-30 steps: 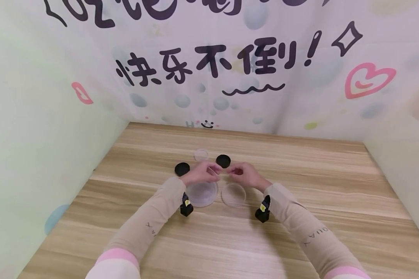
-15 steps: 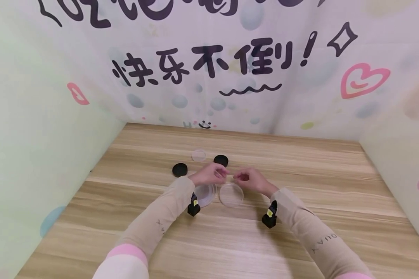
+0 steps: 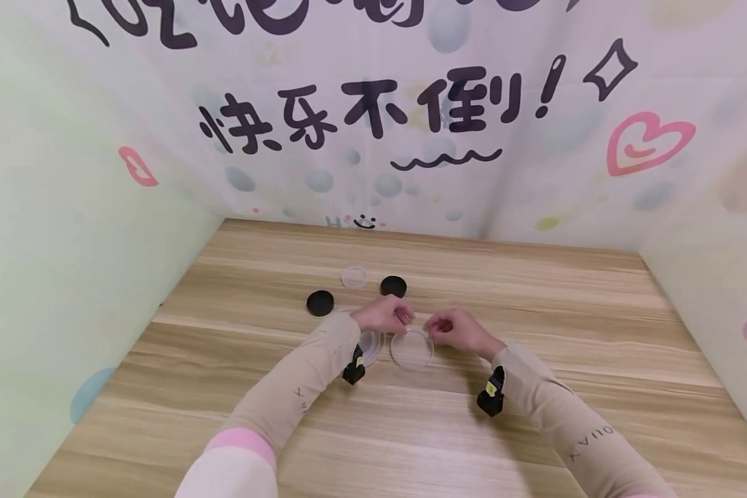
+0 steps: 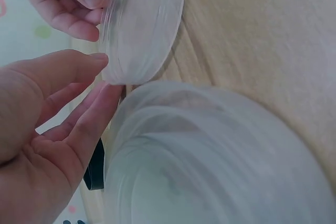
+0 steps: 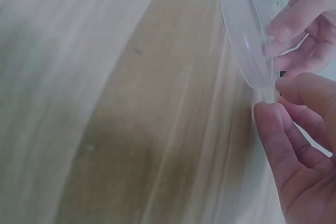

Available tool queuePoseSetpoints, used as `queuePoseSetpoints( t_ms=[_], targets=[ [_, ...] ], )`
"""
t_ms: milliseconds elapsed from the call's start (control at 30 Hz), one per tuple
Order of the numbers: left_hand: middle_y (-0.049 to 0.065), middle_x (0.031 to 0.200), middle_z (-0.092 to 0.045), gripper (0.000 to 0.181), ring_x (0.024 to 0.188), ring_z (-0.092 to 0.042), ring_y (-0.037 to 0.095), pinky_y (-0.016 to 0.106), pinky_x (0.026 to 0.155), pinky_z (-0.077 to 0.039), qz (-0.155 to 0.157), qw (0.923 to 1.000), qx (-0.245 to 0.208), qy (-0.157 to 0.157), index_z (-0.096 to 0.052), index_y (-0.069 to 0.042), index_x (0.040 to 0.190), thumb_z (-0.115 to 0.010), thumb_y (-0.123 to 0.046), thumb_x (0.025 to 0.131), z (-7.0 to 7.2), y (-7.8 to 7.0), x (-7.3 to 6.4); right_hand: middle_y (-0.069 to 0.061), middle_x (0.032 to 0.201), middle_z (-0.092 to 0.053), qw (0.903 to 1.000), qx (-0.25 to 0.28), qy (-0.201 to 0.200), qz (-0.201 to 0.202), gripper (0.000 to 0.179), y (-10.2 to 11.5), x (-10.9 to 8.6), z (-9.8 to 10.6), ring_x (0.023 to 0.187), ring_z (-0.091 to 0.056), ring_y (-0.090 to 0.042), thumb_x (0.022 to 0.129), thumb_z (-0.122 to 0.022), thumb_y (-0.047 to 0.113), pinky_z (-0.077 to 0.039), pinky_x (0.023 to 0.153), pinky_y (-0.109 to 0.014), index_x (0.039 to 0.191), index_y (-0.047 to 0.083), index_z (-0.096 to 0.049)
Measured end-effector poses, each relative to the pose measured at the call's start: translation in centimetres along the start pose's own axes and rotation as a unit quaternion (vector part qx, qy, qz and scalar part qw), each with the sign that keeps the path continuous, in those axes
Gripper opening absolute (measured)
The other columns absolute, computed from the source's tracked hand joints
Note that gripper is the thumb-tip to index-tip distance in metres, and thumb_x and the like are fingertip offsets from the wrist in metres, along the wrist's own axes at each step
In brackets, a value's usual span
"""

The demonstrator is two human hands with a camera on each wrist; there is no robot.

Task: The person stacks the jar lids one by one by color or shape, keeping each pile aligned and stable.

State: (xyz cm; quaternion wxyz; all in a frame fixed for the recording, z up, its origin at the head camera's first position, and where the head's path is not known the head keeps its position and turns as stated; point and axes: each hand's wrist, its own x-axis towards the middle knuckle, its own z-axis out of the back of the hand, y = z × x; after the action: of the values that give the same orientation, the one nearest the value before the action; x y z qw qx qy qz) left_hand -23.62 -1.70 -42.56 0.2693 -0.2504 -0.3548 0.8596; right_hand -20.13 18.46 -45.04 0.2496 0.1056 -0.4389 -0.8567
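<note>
Left hand (image 3: 386, 315) and right hand (image 3: 460, 330) are bending over the far rim of a clear dish (image 3: 412, 351), which is lying near the middle of the wooden table (image 3: 535, 297). Starting from the left, a round black lid (image 3: 320, 303) is lying beyond the left sleeve (image 3: 292, 387), whose upper part is showing a pink band. A little to the right and farther back, a small clear disc (image 3: 353, 277) is lying on the wood. Nearer, a larger clear tub (image 4: 220, 171) is sitting partly hidden under the left wrist, just to the left of the dish. A black wrist camera (image 3: 353, 368) is hanging by that wrist. The left hand is bringing its thumb and forefinger tips to the dish's rim; whether they are pinching it, I cannot tell. Just beyond this hand, a second black lid (image 3: 393, 286) is lying on the far side. The right hand is resting close by the dish's far right edge, its fingers loosely bent and a gap showing between thumb and forefinger. Another black wrist camera (image 3: 490, 398) is hanging below the right sleeve (image 3: 573, 415), which is bearing dark letters. Behind everything, a pale cloth (image 3: 523, 194) is hanging with large dark writing across it.
</note>
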Motion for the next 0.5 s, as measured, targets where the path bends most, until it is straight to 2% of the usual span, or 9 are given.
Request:
queuePoseSetpoints(
  t_ms=[133,300,500],
  targets=[
    [0.011,0.087,-0.062,0.028,0.079,-0.056,0.013,0.017,0.068,-0.045,-0.001,0.9999,0.017,-0.001,-0.06,0.005,0.101,-0.064,0.005,0.074,-0.16,0.07,0.15,-0.004,0.077,-0.063,0.9996,-0.008,0.003,-0.027,0.017,-0.13,0.03,-0.3,0.07,-0.054,-0.01,0.076,-0.062,0.0,-0.047,0.061,-0.022,0.092,-0.006,-0.063],
    [0.008,0.084,-0.062,0.027,0.077,-0.056,0.012,0.016,0.067,-0.045,0.0,0.9997,0.024,-0.004,-0.061,0.004,0.101,-0.063,0.006,0.074,-0.26,0.16,0.24,-0.008,0.078,-0.063,0.9997,-0.009,0.004,-0.021,0.018,-0.24,0.03,-0.46,0.07,-0.055,-0.012,0.076,-0.064,-0.001,-0.047,0.061,-0.02,0.092,-0.008,-0.063],
    [0.008,0.082,-0.062,0.023,0.075,-0.055,0.01,0.015,0.064,-0.045,-0.013,0.9995,0.027,-0.003,-0.062,0.003,0.098,-0.061,0.006,0.075,-0.51,0.27,0.43,-0.01,0.082,-0.063,0.9994,-0.005,0.003,-0.036,0.019,-0.13,-0.08,-0.36,0.074,-0.056,-0.015,0.076,-0.062,-0.003,-0.047,0.064,-0.022,0.094,-0.007,-0.063]
  ],
)
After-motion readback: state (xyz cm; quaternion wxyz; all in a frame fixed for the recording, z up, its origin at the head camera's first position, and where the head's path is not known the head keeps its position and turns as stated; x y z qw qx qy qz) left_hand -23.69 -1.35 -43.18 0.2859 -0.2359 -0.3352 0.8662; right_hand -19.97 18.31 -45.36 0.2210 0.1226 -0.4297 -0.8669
